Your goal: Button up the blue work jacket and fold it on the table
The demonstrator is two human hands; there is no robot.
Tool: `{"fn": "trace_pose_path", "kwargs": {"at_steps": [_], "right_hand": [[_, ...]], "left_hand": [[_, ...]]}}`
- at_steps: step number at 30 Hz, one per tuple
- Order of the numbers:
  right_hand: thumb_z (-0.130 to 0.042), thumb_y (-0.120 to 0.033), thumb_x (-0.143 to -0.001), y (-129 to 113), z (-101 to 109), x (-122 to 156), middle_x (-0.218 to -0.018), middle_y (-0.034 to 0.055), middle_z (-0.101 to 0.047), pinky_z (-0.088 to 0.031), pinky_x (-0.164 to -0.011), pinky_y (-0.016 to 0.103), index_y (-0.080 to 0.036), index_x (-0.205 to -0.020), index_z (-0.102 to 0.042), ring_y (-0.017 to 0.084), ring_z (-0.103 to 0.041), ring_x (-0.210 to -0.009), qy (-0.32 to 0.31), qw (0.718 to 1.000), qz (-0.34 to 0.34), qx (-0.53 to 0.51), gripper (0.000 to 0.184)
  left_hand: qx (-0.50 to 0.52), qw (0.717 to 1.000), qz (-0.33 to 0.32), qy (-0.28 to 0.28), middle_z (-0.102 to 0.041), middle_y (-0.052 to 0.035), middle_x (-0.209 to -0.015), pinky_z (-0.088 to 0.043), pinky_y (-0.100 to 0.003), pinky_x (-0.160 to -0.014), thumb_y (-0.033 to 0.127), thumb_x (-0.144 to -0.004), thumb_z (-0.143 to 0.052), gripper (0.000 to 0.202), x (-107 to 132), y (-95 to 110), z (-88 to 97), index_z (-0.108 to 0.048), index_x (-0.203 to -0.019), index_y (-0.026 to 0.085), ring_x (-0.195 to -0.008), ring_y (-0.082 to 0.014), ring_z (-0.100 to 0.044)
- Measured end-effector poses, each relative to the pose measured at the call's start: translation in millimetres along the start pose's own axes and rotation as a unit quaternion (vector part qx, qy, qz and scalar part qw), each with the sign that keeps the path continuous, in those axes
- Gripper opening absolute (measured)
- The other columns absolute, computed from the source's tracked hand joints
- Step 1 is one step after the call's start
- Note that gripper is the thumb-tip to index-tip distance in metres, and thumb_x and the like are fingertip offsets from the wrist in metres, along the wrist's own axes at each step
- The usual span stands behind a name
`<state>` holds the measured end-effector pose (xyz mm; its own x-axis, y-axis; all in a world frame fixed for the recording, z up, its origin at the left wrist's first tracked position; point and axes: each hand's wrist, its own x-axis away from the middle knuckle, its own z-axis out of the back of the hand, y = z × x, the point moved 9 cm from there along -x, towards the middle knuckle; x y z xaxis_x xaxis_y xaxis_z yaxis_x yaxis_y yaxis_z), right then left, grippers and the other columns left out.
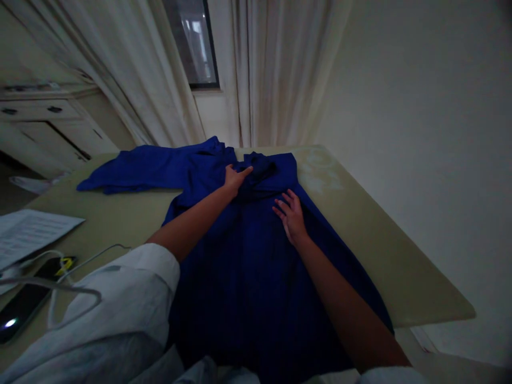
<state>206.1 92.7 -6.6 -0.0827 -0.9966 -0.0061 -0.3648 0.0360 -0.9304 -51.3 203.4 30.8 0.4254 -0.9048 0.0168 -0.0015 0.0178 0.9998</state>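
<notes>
A dark blue garment [248, 266] lies spread over a beige table [360, 229], one sleeve stretched out to the far left. My left hand [236, 178] reaches to the bunched collar area at the far end, fingers closed on a fold of the blue cloth. My right hand [291, 216] lies flat on the garment just right of centre, fingers stretched out and apart, holding nothing.
On the left of the table lie a sheet of paper [28, 232], a dark phone [24, 301] with a lit spot and white cables [68, 285]. Cream curtains [280, 69] and a window stand behind the table. A plain wall runs along the right.
</notes>
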Motion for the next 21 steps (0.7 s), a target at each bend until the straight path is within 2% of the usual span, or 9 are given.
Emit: {"fn": "trace_pose_path", "kwargs": {"at_steps": [2,4,6,8,10,12,15,18,21], "right_hand": [[-0.079,-0.043,-0.078,-12,8,-3,-0.158,0.0113,-0.047,-0.052,-0.109,0.048,-0.032,-0.149,-0.049,0.024,-0.061,-0.13,0.026,0.999,0.036,0.029,0.078],[-0.079,-0.044,-0.077,-22,16,-6,-0.159,0.0122,-0.047,-0.044,-0.117,0.051,-0.03,-0.15,-0.048,0.026,-0.057,-0.137,0.045,0.995,0.069,0.064,0.08],[-0.08,-0.043,-0.076,-27,27,-11,-0.158,0.0136,-0.049,-0.038,-0.122,0.052,-0.027,-0.15,-0.049,0.026,-0.053,-0.142,0.062,0.991,0.085,0.083,0.082],[-0.08,-0.042,-0.075,-27,42,-17,-0.157,0.0144,-0.05,-0.037,-0.122,0.052,-0.026,-0.149,-0.049,0.026,-0.051,-0.144,0.085,0.99,0.083,0.075,0.082],[-0.08,-0.042,-0.075,-23,59,-23,-0.155,0.0134,-0.051,-0.041,-0.12,0.052,-0.028,-0.147,-0.05,0.025,-0.052,-0.143,0.114,0.99,0.069,0.045,0.08],[-0.08,-0.041,-0.074,-17,76,-30,-0.152,0.0107,-0.053,-0.046,-0.117,0.05,-0.031,-0.144,-0.051,0.023,-0.053,-0.142,0.139,0.989,0.044,0.008,0.076],[-0.08,-0.037,-0.072,-10,97,-40,-0.142,0.0075,-0.058,-0.051,-0.113,0.046,-0.032,-0.139,-0.053,0.021,-0.058,-0.137,0.162,0.986,0.018,-0.031,0.071],[-0.078,-0.033,-0.072,-10,114,-47,-0.133,0.0063,-0.061,-0.054,-0.11,0.043,-0.029,-0.133,-0.054,0.021,-0.062,-0.131,0.191,0.98,0.02,-0.06,0.066],[-0.075,-0.03,-0.072,-10,125,-48,-0.124,0.0046,-0.063,-0.056,-0.107,0.04,-0.028,-0.127,-0.055,0.02,-0.064,-0.126,0.224,0.97,0.016,-0.09,0.059]], "left_hand": [[-0.098,0.987,-0.117,-0.046,-0.051,-0.0217,-0.149,-0.035,-0.047,-0.12,0.033,-0.063,-0.1,0.091,1,25,-20.6,-0.053,-0.139,0.018,-0.147,-0.038,-0.042],[-0.173,0.958,-0.205,-0.104,-0.053,-0.0193,-0.151,-0.025,-0.05,-0.126,0.031,-0.055,-0.103,0.087,10,40,-52.3,-0.063,-0.131,0.02,-0.152,-0.0407,-0.034],[-0.204,0.949,-0.201,-0.136,-0.06,-0.0179,-0.143,-0.021,-0.055,-0.126,0.023,-0.052,-0.103,0.073,12,36,-77.6,-0.07,-0.118,0.022,-0.15,-0.043,-0.036],[-0.204,0.959,-0.148,-0.129,-0.07,-0.0181,-0.124,-0.027,-0.058,-0.122,0.014,-0.056,-0.098,0.048,5,25,-90.6,-0.074,-0.096,0.021,-0.142,-0.0448,-0.046],[-0.186,0.97,-0.114,-0.107,-0.072,-0.0171,-0.107,-0.036,-0.057,-0.116,0.013,-0.065,-0.092,0.028,-4,18,-95.2,-0.069,-0.08,0.02,-0.132,-0.0435,-0.055],[-0.164,0.977,-0.107,-0.083,-0.071,-0.0148,-0.103,-0.045,-0.05,-0.108,0.021,-0.078,-0.084,0.017,-13,18,-92.2,-0.067,-0.08,0.02,-0.126,-0.038,-0.06],[-0.056,0.996,-0.068,0.001,-0.07,-0.0107,-0.111,-0.053,-0.038,-0.096,0.034,-0.092,-0.069,0.015,-23,14,-56.1,-0.068,-0.1,0.022,-0.118,-0.0265,-0.065],[0.066,0.994,-0.004,0.085,-0.069,-0.009,-0.116,-0.057,-0.033,-0.088,0.043,-0.097,-0.054,0.03,-18,-3,8.8,-0.065,-0.118,0.024,-0.11,-0.0211,-0.067],[0.172,0.975,0.081,0.116,-0.071,-0.0088,-0.118,-0.059,-0.038,-0.087,0.047,-0.095,-0.046,0.038,0,-29,77.9,-0.063,-0.123,0.028,-0.11,-0.024,-0.07]]}}
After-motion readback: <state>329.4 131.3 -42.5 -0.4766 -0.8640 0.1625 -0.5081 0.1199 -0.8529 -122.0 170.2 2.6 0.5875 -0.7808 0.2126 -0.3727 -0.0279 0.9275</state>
